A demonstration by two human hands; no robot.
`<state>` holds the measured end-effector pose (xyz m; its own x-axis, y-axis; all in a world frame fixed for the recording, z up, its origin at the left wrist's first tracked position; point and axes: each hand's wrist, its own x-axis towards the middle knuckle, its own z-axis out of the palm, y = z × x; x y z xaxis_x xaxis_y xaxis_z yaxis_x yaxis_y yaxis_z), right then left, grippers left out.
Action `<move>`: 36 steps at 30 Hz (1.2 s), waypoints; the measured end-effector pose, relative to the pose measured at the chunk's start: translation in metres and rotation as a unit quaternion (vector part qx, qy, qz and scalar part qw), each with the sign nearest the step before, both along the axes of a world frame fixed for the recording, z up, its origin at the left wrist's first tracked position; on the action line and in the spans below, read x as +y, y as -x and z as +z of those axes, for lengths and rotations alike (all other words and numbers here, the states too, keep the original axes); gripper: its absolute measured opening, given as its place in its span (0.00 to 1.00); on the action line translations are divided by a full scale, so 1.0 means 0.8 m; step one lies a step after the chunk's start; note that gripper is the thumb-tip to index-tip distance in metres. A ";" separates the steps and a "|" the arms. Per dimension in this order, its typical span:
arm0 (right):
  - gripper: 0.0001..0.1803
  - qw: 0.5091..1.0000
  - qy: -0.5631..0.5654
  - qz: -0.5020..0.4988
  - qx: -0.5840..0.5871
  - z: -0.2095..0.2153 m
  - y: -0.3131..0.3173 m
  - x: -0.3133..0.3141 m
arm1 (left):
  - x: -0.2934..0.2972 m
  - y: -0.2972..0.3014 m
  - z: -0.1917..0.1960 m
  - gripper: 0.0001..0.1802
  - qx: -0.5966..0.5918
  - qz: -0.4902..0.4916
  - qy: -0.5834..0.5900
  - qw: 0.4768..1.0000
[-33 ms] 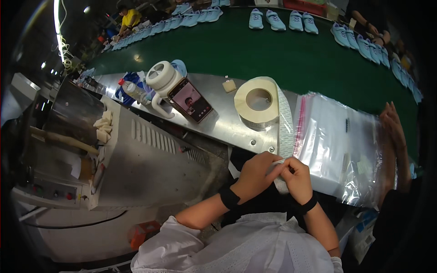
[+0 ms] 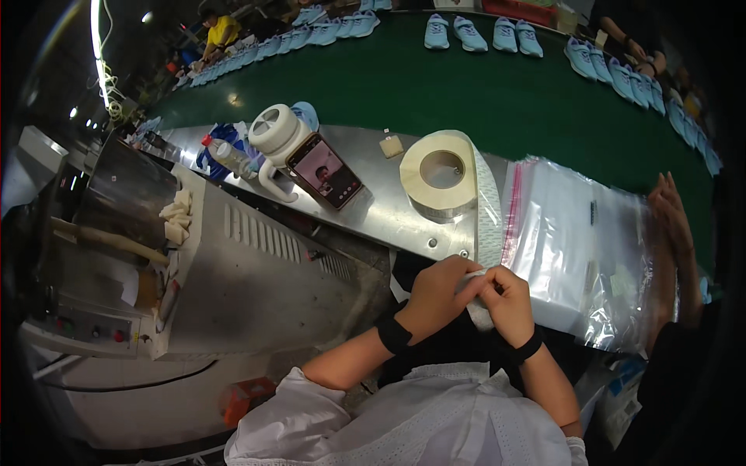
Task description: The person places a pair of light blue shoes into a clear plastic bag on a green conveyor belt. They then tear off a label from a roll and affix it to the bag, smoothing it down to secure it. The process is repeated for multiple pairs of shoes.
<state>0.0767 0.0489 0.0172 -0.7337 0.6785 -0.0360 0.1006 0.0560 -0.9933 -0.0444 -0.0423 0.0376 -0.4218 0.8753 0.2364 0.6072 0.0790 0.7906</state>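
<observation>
A large cream roll of sticker strip [image 2: 416, 190] lies on the metal table edge. From its right side the printed white strip [image 2: 488, 206] runs over the edge towards me. My left hand [image 2: 437, 293] is closed with its fingertips pinching the strip, and my right hand [image 2: 507, 307] pinches it right beside them. The two hands almost touch, and my fingers hide what lies between them. A loose end of the strip hangs below my hands. Just right of the strip lies a stack of clear plastic bags [image 2: 556, 241] with pink-red edges.
A phone [image 2: 325, 171] leans on a white handled tumbler [image 2: 273, 133], near a plug adapter [image 2: 391, 145] and a bottle [image 2: 231, 157]. A metal machine [image 2: 256, 279] stands left. Light-blue shoes [image 2: 437, 35] line the green belt [image 2: 357, 89]. Another person's hand [image 2: 672, 210] is beside the bags.
Both hands have shifted very slightly upward, still pinching the strip. Nothing else has visibly moved.
</observation>
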 end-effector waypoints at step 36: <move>0.12 0.816 -0.471 -0.200 -0.268 -0.028 -0.037 0.046 | 0.032 -0.022 -0.020 0.17 0.113 -0.161 0.025 0.980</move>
<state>0.1064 0.0855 -0.0050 -0.4973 0.7718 0.3962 0.7043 0.6258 -0.3352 -0.0267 -0.0170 0.0213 -0.0645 0.9672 0.2457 0.7661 -0.1098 0.6333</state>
